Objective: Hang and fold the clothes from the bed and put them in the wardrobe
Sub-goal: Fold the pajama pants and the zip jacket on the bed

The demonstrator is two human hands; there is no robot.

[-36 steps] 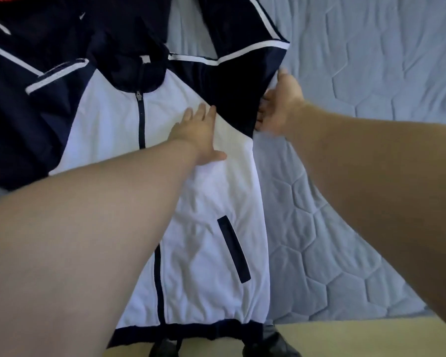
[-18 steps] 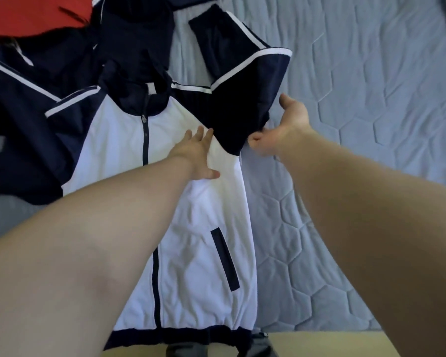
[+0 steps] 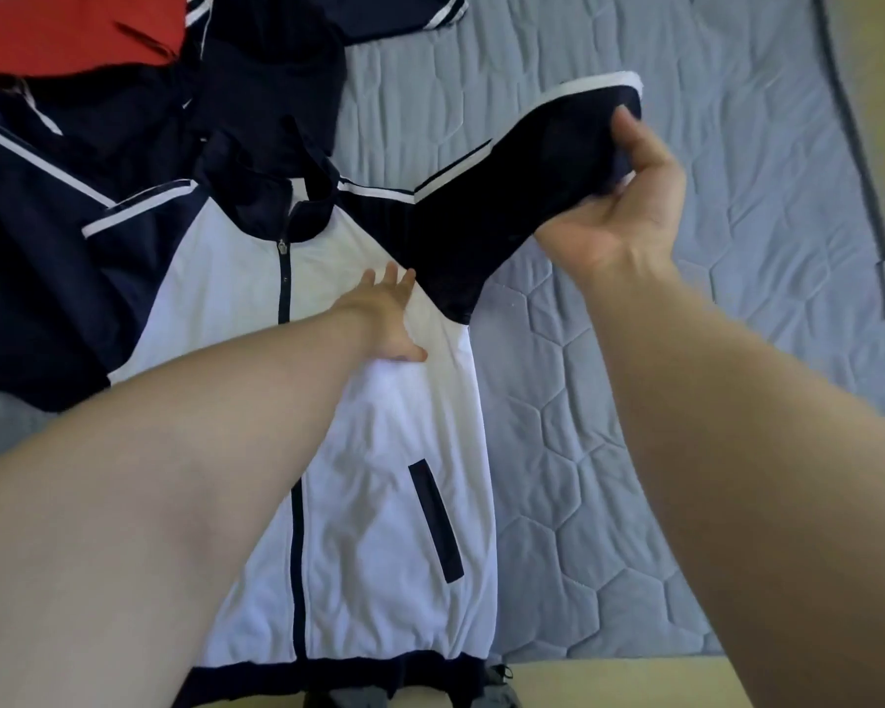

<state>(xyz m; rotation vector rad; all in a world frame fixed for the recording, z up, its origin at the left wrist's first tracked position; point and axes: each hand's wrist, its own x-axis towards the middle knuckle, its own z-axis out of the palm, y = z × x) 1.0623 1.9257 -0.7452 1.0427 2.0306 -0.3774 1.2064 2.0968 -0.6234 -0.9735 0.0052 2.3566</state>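
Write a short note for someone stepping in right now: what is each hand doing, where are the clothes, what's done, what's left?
Left hand: flat, pressing on the white front of the jacket by the armhole.
Right hand: grips the jacket's navy sleeve, raised off the bed.
Clothes: jacket zipped, spread face up on the bed; red garment and dark clothes heaped beyond it.
Done: jacket laid flat.
Left: fold the sleeve in, finish the jacket, do the heap, stow everything; no wardrobe in view.
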